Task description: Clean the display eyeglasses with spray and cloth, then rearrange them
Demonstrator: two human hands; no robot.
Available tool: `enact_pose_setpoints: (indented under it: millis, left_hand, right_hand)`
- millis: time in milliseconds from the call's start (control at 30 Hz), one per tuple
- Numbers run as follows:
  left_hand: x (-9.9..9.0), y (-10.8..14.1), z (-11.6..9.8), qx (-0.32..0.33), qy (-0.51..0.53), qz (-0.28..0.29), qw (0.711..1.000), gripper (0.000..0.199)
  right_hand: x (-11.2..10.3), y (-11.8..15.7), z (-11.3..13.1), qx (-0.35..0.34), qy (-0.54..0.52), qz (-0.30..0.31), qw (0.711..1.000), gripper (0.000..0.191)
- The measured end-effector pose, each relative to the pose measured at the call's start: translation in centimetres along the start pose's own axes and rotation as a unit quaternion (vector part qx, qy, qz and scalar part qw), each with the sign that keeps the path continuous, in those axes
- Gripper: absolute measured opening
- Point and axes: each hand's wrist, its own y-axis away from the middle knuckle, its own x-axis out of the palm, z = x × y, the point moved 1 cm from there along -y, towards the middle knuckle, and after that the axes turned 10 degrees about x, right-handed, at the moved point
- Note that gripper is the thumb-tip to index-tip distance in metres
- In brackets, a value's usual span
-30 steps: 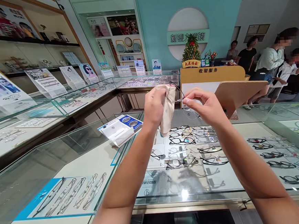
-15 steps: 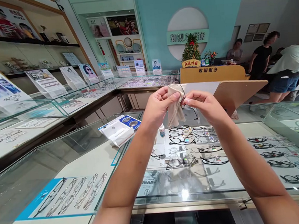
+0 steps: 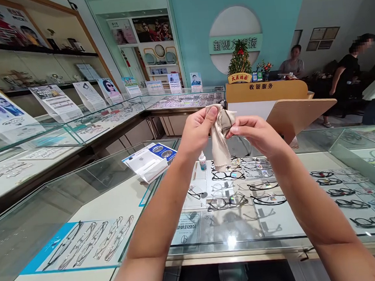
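Along the near edge of the long glass-topped display desk (image 3: 248,254), a white panel with a bright blue border (image 3: 41,260) lies on the left, carrying a row of thin folded spectacle frames (image 3: 85,246), one dark and the others pale. Near the middle, black-rimmed glasses (image 3: 227,203) show through the glass, and to the right is a column of dark plastic frames (image 3: 353,204).

Farther in, a small white dropper bottle with a blue label (image 3: 202,162) stands upright, to the right of a folded white and blue cardboard stand (image 3: 152,162).

Above the desk's far half, the left hand (image 3: 199,130) has its fingers closed on a cream cloth with a zigzag edge (image 3: 220,146), its thumb pressing from the near side. The cloth is folded against thin dark-rimmed eyeglasses (image 3: 226,120) and hangs down below them. The right hand (image 3: 255,133) pinches the eyeglasses just right of the cloth, thumb against fingers.

Beyond, a wood-topped white cashier counter (image 3: 264,93) bears a leafy green plant (image 3: 239,60). A person in grey (image 3: 293,65) is behind it; a person in black (image 3: 346,74) is on the far right.
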Motion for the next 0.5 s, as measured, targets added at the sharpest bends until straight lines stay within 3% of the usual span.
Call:
enact_pose_setpoints:
  millis: [67, 133, 300, 400, 500]
  left_hand:
    - [-0.4, -0.1, -0.4, -0.022, 0.018, 0.050, 0.998, 0.044]
    - [-0.3, 0.0, -0.7, -0.013, 0.024, 0.060, 0.998, 0.043]
    - [1.5, 0.6, 0.0, 0.055, -0.014, -0.024, 0.998, 0.041]
    - [1.8, 0.7, 0.4, 0.077, -0.040, -0.083, 0.993, 0.046]
    - [0.9, 0.4, 0.4, 0.053, -0.018, -0.057, 0.997, 0.051]
  right_hand:
    - [-0.5, 0.0, 0.0, 0.003, -0.023, -0.007, 1.000, 0.025]
    - [-0.7, 0.0, -0.1, 0.014, -0.047, -0.007, 0.999, 0.024]
    - [0.1, -0.2, -0.5, 0.021, -0.044, 0.036, 0.998, 0.024]
    - [0.7, -0.1, -0.4, 0.007, -0.014, 0.052, 0.999, 0.027]
    - [0.5, 0.1, 0.0, 0.007, -0.017, 0.039, 0.999, 0.029]
